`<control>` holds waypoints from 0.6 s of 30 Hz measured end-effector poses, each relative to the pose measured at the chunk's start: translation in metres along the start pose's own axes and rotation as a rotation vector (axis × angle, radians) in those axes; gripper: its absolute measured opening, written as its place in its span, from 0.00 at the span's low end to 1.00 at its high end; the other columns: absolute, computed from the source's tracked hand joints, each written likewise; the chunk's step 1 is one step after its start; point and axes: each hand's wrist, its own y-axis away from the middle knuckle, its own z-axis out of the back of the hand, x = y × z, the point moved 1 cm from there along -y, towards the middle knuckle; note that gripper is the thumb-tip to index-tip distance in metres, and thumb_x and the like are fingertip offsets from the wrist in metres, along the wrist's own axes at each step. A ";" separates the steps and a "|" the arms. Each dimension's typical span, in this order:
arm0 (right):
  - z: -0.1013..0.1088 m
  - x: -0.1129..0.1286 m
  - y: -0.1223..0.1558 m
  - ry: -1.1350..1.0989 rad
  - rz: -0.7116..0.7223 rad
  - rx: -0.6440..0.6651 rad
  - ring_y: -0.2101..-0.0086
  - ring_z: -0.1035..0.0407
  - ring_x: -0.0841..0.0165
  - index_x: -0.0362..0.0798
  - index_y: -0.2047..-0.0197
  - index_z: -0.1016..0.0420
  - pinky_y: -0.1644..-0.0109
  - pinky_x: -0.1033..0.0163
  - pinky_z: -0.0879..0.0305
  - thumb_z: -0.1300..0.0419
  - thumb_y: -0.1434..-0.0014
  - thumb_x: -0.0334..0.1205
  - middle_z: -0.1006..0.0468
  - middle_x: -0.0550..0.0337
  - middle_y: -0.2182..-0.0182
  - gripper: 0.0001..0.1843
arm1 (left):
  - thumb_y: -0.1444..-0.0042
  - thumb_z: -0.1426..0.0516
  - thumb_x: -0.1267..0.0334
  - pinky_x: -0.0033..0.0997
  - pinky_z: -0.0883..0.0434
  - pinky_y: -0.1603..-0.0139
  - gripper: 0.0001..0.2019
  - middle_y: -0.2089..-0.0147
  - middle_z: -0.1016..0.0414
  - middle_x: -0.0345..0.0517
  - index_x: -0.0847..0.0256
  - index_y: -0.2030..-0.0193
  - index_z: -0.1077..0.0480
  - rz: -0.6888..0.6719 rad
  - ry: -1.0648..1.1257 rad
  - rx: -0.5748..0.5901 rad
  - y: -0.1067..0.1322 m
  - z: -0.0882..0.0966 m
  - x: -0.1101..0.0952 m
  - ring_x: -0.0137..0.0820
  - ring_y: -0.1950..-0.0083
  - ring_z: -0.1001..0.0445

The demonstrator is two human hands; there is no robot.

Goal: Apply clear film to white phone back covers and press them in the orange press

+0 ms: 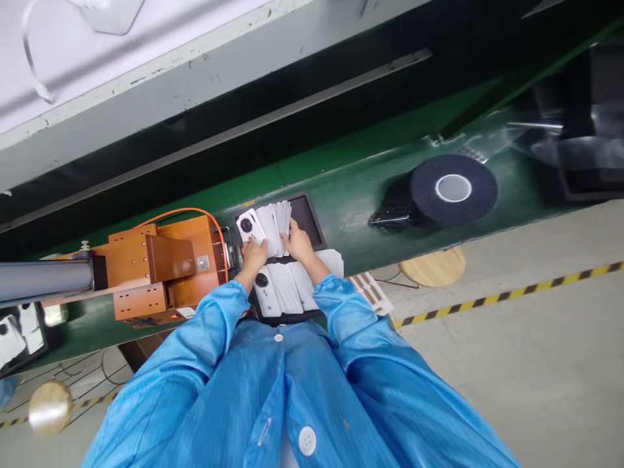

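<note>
A fanned row of white phone back covers leans in the upper part of a black tray. The leftmost cover shows a dark round camera area. At the left end of this row, my left hand has its fingers closed on the lower edge of that cover. My right hand grips the right end of the row, thumb and fingers against the covers' edges. Nearer my body, a second row of white covers lies fanned out, partly hidden under my right forearm.
An orange machine with a cable stands left of the tray. A large black roll lies on the green bench to the right. Another tray of white pieces is at far left. Round stools stand below the bench.
</note>
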 end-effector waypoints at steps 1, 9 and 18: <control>-0.003 0.002 -0.002 0.007 -0.011 0.004 0.48 0.20 0.46 0.42 0.26 0.42 0.38 0.45 0.29 0.41 0.32 0.40 0.14 0.42 0.52 0.35 | 0.29 0.37 0.52 0.58 0.25 0.33 0.23 0.32 0.27 0.56 0.60 0.34 0.28 -0.005 0.005 -0.004 -0.002 0.000 0.000 0.47 0.33 0.25; -0.016 0.008 -0.015 -0.051 -0.151 -0.016 0.40 0.23 0.47 0.41 0.31 0.45 0.38 0.49 0.27 0.31 0.36 0.54 0.21 0.32 0.40 0.42 | 0.29 0.37 0.52 0.55 0.22 0.36 0.23 0.33 0.27 0.55 0.60 0.33 0.28 0.044 0.072 -0.077 -0.010 -0.002 -0.009 0.45 0.36 0.24; -0.015 0.013 -0.014 -0.043 -0.140 -0.031 0.45 0.21 0.47 0.48 0.40 0.40 0.41 0.50 0.27 0.27 0.40 0.49 0.17 0.40 0.47 0.34 | 0.34 0.38 0.37 0.50 0.30 0.29 0.38 0.33 0.26 0.68 0.68 0.31 0.31 0.170 0.118 -0.118 -0.020 0.001 -0.013 0.53 0.28 0.28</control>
